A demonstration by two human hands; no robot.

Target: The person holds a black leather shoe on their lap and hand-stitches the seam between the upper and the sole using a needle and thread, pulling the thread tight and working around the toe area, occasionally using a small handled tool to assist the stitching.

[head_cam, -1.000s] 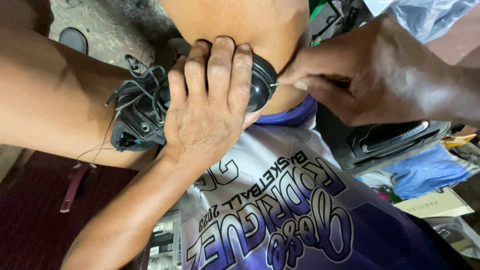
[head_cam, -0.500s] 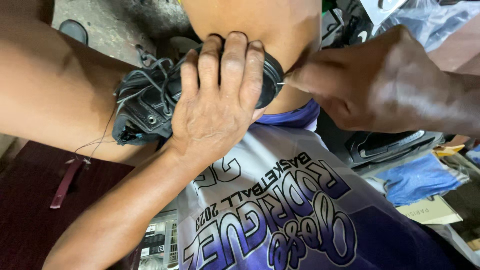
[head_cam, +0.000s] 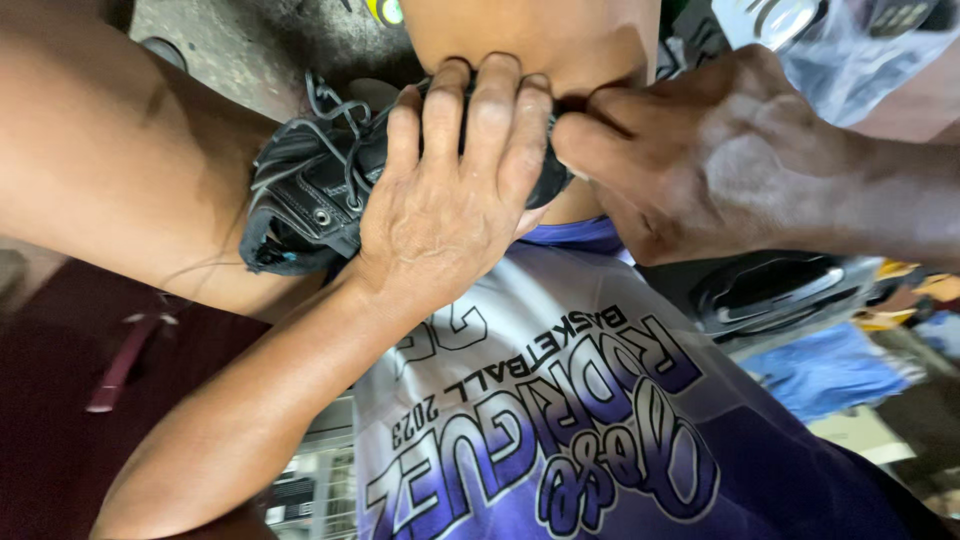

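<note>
Head view shows your two hands on one black lace-up leather shoe (head_cam: pixel 310 190), wedged between your bare knees. Your left hand (head_cam: pixel 440 200) lies flat across it, fingers pressed together. Your right hand (head_cam: pixel 720 150) pinches at the shoe's edge; what it pinches is hidden. One purple and white printed shirt (head_cam: pixel 560 420) lies below.

Person, head-camera view. Left hand (head_cam: pixel 440 215): bare, no glove, ring or watch; forearm bare to the elbow. Right hand (head_cam: pixel 700 150): bare, likewise unadorned; forearm bare. Sports jersey (head_cam: pixel 560 420) below the left hand: sleeveless cut, white-grey upper panel fading to purple, large outlined lettering in purple and white. Both knees bare above the jersey.
</note>
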